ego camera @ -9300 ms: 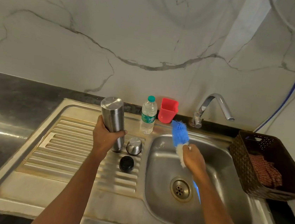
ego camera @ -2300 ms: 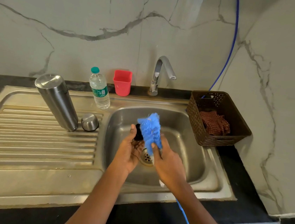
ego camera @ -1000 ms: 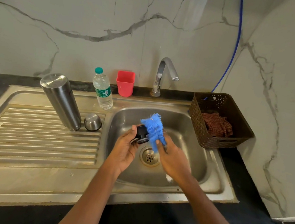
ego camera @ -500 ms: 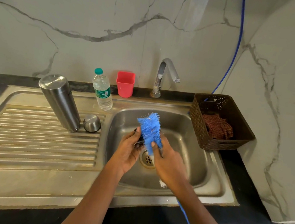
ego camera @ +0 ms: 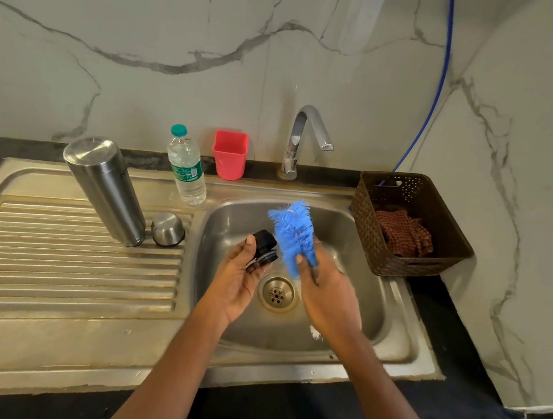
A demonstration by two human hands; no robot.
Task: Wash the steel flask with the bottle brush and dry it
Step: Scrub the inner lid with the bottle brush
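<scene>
The steel flask [ego camera: 107, 188] stands upside down on the draining board, with its steel cup cap [ego camera: 167, 229] beside it. Over the sink bowl [ego camera: 353, 307] my left hand [ego camera: 238, 275] holds the flask's black stopper [ego camera: 265, 246] in its fingers. My right hand [ego camera: 326, 292] grips the bottle brush just below its blue bristles [ego camera: 294, 237], which point up next to the stopper. The brush's white lower end [ego camera: 314, 332] shows below my wrist.
A water bottle [ego camera: 186, 168] and a red cup [ego camera: 229, 155] stand on the sink's back rim, left of the tap [ego camera: 302, 140]. A brown basket [ego camera: 407, 224] holding a checked cloth [ego camera: 403, 232] sits right of the sink. The drain [ego camera: 277, 293] lies beneath my hands.
Earlier my left hand set the flask down and took up the black stopper. In the last second the brush and stopper have rubbed together over the drain; now they sit slightly apart.
</scene>
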